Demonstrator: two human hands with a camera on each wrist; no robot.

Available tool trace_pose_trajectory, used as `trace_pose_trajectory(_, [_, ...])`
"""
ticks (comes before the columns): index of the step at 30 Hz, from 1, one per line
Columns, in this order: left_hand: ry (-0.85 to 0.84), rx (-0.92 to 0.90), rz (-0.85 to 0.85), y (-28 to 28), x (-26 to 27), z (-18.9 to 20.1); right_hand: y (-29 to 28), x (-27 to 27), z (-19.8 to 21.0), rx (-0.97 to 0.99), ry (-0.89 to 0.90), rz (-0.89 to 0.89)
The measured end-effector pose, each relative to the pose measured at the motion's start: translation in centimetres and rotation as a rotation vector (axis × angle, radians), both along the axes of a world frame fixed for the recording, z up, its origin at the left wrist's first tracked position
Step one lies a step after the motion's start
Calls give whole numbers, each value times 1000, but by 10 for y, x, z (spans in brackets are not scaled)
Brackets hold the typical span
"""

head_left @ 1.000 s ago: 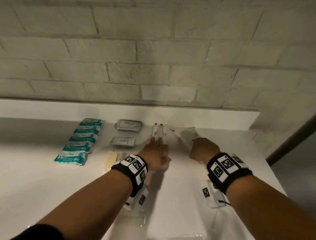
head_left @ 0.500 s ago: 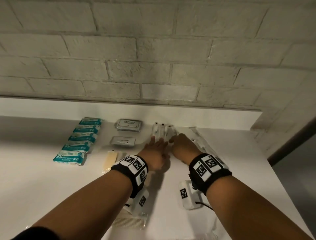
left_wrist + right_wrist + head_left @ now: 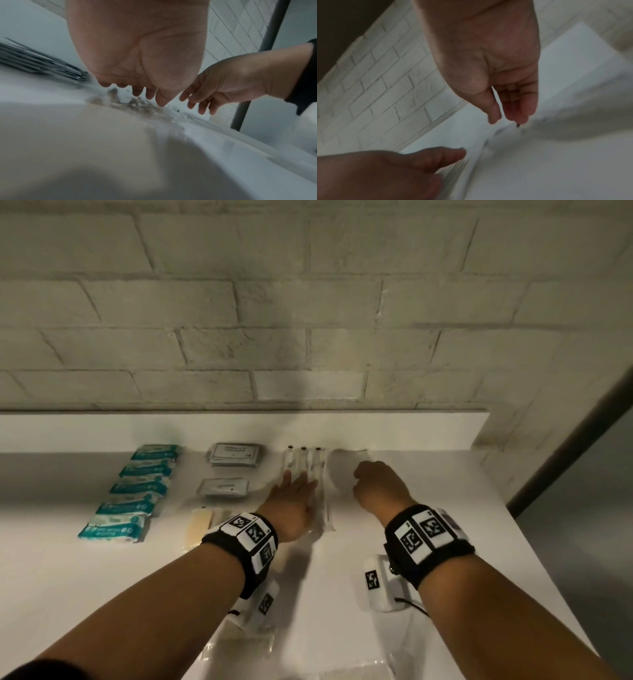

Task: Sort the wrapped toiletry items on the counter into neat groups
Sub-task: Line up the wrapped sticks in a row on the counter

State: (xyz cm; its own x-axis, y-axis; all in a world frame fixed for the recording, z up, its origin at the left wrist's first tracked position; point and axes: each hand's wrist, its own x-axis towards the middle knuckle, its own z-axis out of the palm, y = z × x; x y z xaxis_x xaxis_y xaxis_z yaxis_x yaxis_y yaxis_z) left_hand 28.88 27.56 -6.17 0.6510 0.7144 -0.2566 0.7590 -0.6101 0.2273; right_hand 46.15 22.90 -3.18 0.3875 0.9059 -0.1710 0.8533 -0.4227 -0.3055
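White bench (image 3: 428,525) below a pale brick wall (image 3: 308,320); wrapped toiletries in columns.

Left to right: teal packets (image 3: 137,491), grey sachets (image 3: 236,455), clear-wrapped toothbrushes (image 3: 305,463) at the back. Left hand (image 3: 291,501): grip flat, fingers straight, pressing on the toothbrush wrappers. Right hand (image 3: 378,487): just beside them, fingers loosely curled downward; whether its grip holds a wrapper, cannot tell. Cream item (image 3: 198,523) sits near the left wrist.
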Motion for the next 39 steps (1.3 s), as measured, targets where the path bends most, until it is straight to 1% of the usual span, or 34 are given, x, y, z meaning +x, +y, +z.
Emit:
trace_pose_trajectory(2, [-39,17,-47,-4,3,2,-14,18,10,-65,-77,-129])
trace_pose_trajectory(3, [-45,15,-72,-5,4,1,-20,24,13,-124,-108,-165])
trace_pose_trajectory(4, [-33,6,-90,-5,5,1,-26,27,15,-184,-129,-178])
trace_pose_trajectory(6, [18,12,-127,-5,6,0,-30,27,12,-277,-138,-149])
trace_pose_trajectory(8, [58,24,-152,-4,5,-1,-26,21,5,-301,-117,-113])
trace_pose_trajectory(10, [60,-1,-141,-3,4,0,-16,15,1,-270,-66,-92])
trace_pose_trajectory(12, [56,-28,-125,-2,3,0,1,9,-3,-202,0,-65])
trace_pose_trajectory(14, [44,-47,-118,-3,4,1,16,1,-6,-125,30,-25])
trace_pose_trajectory(17, [27,-46,-107,-3,4,0,33,-11,-18,-4,26,42])
trace_pose_trajectory(19, [28,-38,-106,-3,3,0,35,-14,-23,17,33,70])
trace_pose_trajectory(22, [31,-12,-106,-4,4,1,27,-3,-17,29,-18,118])
trace_pose_trajectory(23, [23,-9,-104,-3,5,2,24,5,-13,47,-35,101])
trace_pose_trajectory(25, [2,-21,-115,-2,8,2,16,25,-7,91,-82,10])
trace_pose_trajectory(27, [9,-41,-152,-1,10,1,6,44,-1,62,-137,-101])
trace_pose_trajectory(29, [53,-51,-184,-2,12,-1,-3,55,4,-43,-119,-138])
trace_pose_trajectory(31, [67,-52,-191,-3,12,-1,-9,55,8,-112,-71,-106])
trace_pose_trajectory(34, [55,-60,-188,-4,12,0,-3,42,6,-138,35,-66])
trace_pose_trajectory(36, [37,-67,-179,-4,12,-1,6,28,0,-110,114,-44])
trace_pose_trajectory(39, [20,-68,-166,-3,12,-2,16,12,-7,-39,156,-2])
